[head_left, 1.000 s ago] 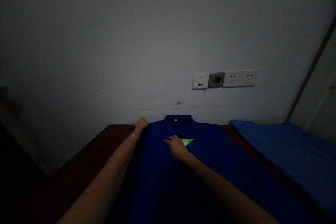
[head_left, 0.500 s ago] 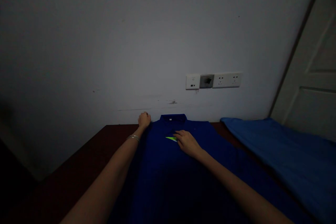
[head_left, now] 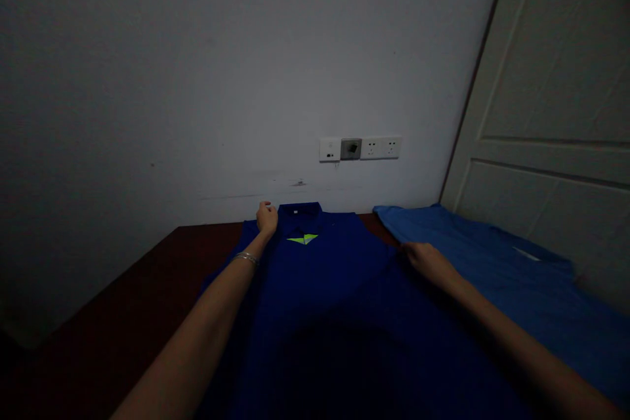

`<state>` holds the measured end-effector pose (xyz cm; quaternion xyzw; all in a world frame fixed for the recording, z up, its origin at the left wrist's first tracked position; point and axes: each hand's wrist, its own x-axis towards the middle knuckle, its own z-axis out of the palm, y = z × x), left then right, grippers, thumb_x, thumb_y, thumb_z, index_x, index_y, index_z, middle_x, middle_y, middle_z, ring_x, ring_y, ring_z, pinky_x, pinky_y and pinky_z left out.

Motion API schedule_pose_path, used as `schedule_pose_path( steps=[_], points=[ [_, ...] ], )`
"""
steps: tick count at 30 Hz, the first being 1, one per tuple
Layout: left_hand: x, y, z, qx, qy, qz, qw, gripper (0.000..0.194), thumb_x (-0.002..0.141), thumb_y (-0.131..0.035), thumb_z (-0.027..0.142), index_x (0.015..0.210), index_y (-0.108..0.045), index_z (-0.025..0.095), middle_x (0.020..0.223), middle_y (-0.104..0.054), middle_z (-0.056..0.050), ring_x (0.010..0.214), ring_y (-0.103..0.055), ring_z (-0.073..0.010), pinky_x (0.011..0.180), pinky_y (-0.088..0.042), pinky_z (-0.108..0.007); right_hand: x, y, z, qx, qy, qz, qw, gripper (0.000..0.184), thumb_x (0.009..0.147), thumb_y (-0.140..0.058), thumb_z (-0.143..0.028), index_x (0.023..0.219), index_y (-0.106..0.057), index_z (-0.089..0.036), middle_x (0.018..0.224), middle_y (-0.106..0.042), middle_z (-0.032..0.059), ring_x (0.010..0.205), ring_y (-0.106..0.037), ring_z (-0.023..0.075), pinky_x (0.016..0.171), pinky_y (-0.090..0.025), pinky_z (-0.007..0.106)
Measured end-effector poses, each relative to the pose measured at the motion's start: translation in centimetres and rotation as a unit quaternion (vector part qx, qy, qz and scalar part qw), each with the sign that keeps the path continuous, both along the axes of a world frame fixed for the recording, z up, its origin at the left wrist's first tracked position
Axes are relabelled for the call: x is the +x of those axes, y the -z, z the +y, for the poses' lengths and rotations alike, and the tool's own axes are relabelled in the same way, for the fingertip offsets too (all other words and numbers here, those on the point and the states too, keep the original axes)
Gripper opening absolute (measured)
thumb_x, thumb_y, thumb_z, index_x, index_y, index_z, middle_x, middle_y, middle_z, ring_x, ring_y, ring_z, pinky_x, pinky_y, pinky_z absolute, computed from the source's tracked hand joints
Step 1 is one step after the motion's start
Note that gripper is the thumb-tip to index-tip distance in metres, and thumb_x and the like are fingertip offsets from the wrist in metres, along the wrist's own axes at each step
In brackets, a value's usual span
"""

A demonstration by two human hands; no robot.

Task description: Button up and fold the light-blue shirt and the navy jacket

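A dark blue polo shirt [head_left: 315,269] lies spread on the dark red surface, its collar towards the wall and a yellow-green chevron below the collar. My left hand [head_left: 267,218] is closed at the shirt's left shoulder, close beside the collar; its fingertips are partly hidden. On the other side, my right hand [head_left: 430,264] pinches the shirt's right edge near the sleeve, and a crease runs from there across the cloth. Deep shadow hides the lower part of the shirt.
A lighter blue garment [head_left: 472,269] lies to the right, beside a pale panelled door [head_left: 536,125]. Behind the shirt rises a grey wall with a row of sockets and a switch [head_left: 360,149]. The dark red tabletop [head_left: 147,275] shows at the left.
My right hand has gone from the chevron to the shirt's right edge and now grips cloth. My left hand is nearer the collar, with shirt cloth showing left of it. The view has turned right.
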<state>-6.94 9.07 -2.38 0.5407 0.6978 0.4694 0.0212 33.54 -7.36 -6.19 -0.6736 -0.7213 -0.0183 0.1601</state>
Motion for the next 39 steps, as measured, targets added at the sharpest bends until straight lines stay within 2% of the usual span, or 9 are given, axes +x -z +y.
schedule_pose_path(
  steps=[7,11,14,20,23,28,32,35,39],
  points=[
    [5.6,0.3,-3.7,0.0,0.063,0.0,0.998,0.025,0.08,-0.042,0.015,0.101,-0.055,0.02,0.088,-0.066,-0.005,0.084,-0.061,-0.0164,0.072,-0.043,-0.023,0.3,1.5,-1.7,-0.012,-0.006,0.012,1.0,0.034,0.084,-0.038,-0.014,0.107,-0.062,-0.015,0.101,-0.066,0.0125,0.094,-0.062,0.0199,0.081,-0.042,0.026],
    [8.9,0.8,-6.1,-0.026,0.095,-0.009,0.995,0.028,0.081,-0.038,0.012,0.102,-0.056,0.019,0.095,-0.065,-0.007,0.09,-0.06,-0.0175,0.076,-0.044,-0.025,0.0,1.3,-0.5,0.014,-0.051,0.012,0.999,0.043,0.081,-0.035,-0.007,0.117,-0.057,-0.013,0.116,-0.06,0.013,0.103,-0.057,0.0185,0.09,-0.038,0.026],
    [11.4,1.6,-8.2,-0.036,0.115,-0.007,0.993,0.028,0.081,-0.038,0.01,0.099,-0.058,0.019,0.094,-0.066,-0.006,0.088,-0.061,-0.0164,0.077,-0.044,-0.025,-0.5,0.7,1.1,-0.008,-0.083,0.036,0.996,0.047,0.077,-0.036,-0.003,0.12,-0.056,-0.012,0.124,-0.055,0.0117,0.111,-0.052,0.0174,0.096,-0.034,0.025],
    [15.5,3.5,-11.1,-0.035,0.249,0.093,0.963,0.025,0.081,-0.04,0.011,0.092,-0.061,0.02,0.098,-0.063,-0.005,0.092,-0.057,-0.0146,0.083,-0.043,-0.024,-0.2,0.5,3.4,-0.065,-0.055,0.081,0.993,0.043,0.071,-0.043,-0.001,0.102,-0.067,-0.017,0.102,-0.068,0.0062,0.099,-0.06,0.0171,0.085,-0.041,0.022],
    [16.9,3.8,-10.6,-0.044,0.289,0.132,0.947,0.026,0.079,-0.042,0.009,0.093,-0.061,0.019,0.101,-0.061,-0.006,0.095,-0.056,-0.015,0.087,-0.042,-0.024,0.8,0.8,3.9,-0.064,-0.022,0.1,0.993,0.039,0.073,-0.042,-0.002,0.098,-0.069,-0.015,0.101,-0.068,0.0059,0.097,-0.061,0.0158,0.083,-0.041,0.02],
    [20.1,3.7,-7.4,-0.102,0.27,0.134,0.948,0.025,0.079,-0.043,0.011,0.097,-0.061,0.015,0.102,-0.062,-0.01,0.096,-0.057,-0.0169,0.086,-0.043,-0.026,1.6,1.4,5.1,-0.066,0.044,0.126,0.989,0.031,0.083,-0.042,-0.02,0.095,-0.069,-0.011,0.09,-0.07,0.0092,0.086,-0.064,0.0176,0.068,-0.045,0.02],
    [23.5,4.1,-5.0,-0.137,0.285,0.138,0.938,0.02,0.08,-0.047,0.017,0.091,-0.064,0.014,0.095,-0.066,-0.01,0.093,-0.06,-0.0179,0.082,-0.044,-0.025,1.3,1.8,6.2,-0.075,0.057,0.129,0.987,0.032,0.082,-0.051,-0.034,0.083,-0.071,-0.009,0.082,-0.07,0.0116,0.079,-0.065,0.0199,0.062,-0.044,0.021],
    [25.6,4.5,-4.0,-0.162,0.29,0.145,0.932,0.02,0.081,-0.048,0.02,0.089,-0.065,0.013,0.097,-0.066,-0.013,0.095,-0.061,-0.0193,0.081,-0.044,-0.024,1.2,2.2,6.3,-0.078,0.052,0.129,0.987,0.027,0.08,-0.056,-0.033,0.08,-0.07,-0.01,0.082,-0.07,0.011,0.078,-0.065,0.019,0.063,-0.043,0.021],
    [27.0,4.9,-3.0,-0.201,0.272,0.146,0.93,0.03,0.084,-0.046,0.028,0.101,-0.062,0.008,0.109,-0.061,-0.019,0.102,-0.058,-0.0235,0.082,-0.045,-0.026,1.3,2.7,5.8,-0.079,0.037,0.132,0.987,0.019,0.079,-0.057,-0.027,0.077,-0.07,-0.014,0.08,-0.071,0.0073,0.078,-0.064,0.0169,0.064,-0.043,0.02]
  ],
)
